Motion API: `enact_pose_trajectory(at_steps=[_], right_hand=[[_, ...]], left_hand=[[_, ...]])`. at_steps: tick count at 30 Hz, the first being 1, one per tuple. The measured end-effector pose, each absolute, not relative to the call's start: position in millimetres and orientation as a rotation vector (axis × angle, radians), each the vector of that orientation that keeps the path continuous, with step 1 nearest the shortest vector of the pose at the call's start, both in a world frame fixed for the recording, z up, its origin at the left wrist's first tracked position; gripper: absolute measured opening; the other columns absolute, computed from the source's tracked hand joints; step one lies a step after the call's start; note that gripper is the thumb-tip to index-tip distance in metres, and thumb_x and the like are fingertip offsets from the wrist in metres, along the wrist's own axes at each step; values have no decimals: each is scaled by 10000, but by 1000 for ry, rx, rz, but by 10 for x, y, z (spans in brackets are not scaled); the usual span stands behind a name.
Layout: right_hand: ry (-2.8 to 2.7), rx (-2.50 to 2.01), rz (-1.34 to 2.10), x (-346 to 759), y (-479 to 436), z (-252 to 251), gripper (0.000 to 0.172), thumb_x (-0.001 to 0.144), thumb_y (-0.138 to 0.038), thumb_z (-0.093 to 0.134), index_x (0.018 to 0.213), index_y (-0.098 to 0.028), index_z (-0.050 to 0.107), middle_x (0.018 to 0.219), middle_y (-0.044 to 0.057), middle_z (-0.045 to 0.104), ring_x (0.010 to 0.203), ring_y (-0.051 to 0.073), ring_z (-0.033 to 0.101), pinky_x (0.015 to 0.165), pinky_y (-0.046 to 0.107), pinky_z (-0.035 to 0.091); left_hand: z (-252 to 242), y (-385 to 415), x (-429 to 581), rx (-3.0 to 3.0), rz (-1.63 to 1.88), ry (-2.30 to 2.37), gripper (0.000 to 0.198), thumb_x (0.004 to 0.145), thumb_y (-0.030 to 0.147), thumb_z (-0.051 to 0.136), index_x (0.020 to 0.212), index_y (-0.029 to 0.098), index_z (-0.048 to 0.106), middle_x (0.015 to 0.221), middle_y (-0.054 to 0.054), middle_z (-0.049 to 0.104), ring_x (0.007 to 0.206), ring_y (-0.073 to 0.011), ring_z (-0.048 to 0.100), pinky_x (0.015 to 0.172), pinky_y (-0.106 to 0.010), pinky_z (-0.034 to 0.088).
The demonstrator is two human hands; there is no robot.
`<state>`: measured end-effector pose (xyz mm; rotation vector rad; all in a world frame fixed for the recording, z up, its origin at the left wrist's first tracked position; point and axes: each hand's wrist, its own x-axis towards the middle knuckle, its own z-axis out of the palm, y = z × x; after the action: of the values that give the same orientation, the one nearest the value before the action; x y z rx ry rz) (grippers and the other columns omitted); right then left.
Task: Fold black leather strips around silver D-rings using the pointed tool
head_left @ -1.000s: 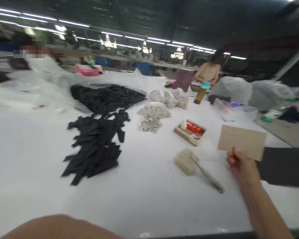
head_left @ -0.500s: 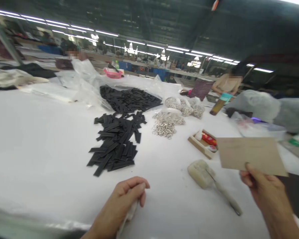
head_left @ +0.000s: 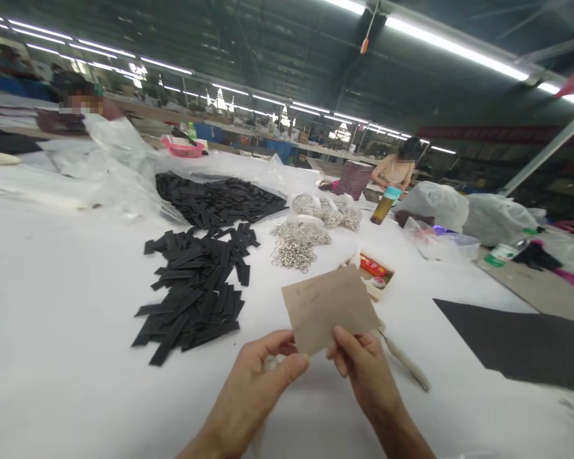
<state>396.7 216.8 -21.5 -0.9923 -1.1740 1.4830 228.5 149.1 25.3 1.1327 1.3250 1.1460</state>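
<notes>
The right hand (head_left: pixel 356 350) pinches a brown cardboard card (head_left: pixel 332 309) by its lower edge above the white tabletop (head_left: pixel 100 408), while the left hand (head_left: pixel 263 382) curls at the card's lower left corner around a mostly hidden whitish thing (head_left: pixel 270 363); whether it grips the card cannot be told. Right of the card lie a pale-handled tool (head_left: pixel 406 363) and, farther off, a black sheet (head_left: pixel 521 341). Black strips (head_left: pixel 191 293) lie heaped to the card's left, with silvery metal rings (head_left: pixel 294 255) just beyond it.
</notes>
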Motion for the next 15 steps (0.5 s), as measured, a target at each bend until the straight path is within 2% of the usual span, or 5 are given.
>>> enact_pose_trajectory(at_steps=[3, 6, 11, 15], right_hand=[[-1152, -959, 1493, 3842, 2092, -302, 401, 740, -492, 678, 571, -130, 639, 522, 40, 588, 363, 55, 376, 383, 202, 261], [-1096, -981, 1478, 3791, 2021, -341, 409, 727, -502, 681, 568, -127, 645, 512, 40, 578, 366, 62, 384, 379, 199, 278], [-996, -959, 1486, 3857, 1933, -342, 400, 705, -515, 695, 614, -127, 662, 565, 60, 612, 375, 69, 409, 374, 194, 292], [-940, -919, 1437, 4001, 1903, -338, 410, 741, -519, 665, 641, -121, 655, 610, 79, 635, 380, 62, 407, 374, 188, 264]], left_hand=[[249, 1556, 2328, 1149, 1154, 1307, 244, 771, 372, 565, 818, 160, 675, 791, -30, 664, 794, -198, 563, 745, -261, 412], [190, 1629, 2359, 1158, 1163, 1343, 258, 783, 371, 537, 675, 155, 628, 703, -25, 640, 724, -188, 555, 693, -257, 399], [146, 1739, 2362, 1187, 1107, 1271, 306, 788, 409, 520, 625, 163, 603, 689, -25, 641, 710, -188, 553, 678, -251, 384], [126, 1797, 2375, 1195, 1049, 1213, 320, 775, 440, 541, 624, 162, 597, 658, -13, 616, 603, -148, 491, 579, -228, 336]])
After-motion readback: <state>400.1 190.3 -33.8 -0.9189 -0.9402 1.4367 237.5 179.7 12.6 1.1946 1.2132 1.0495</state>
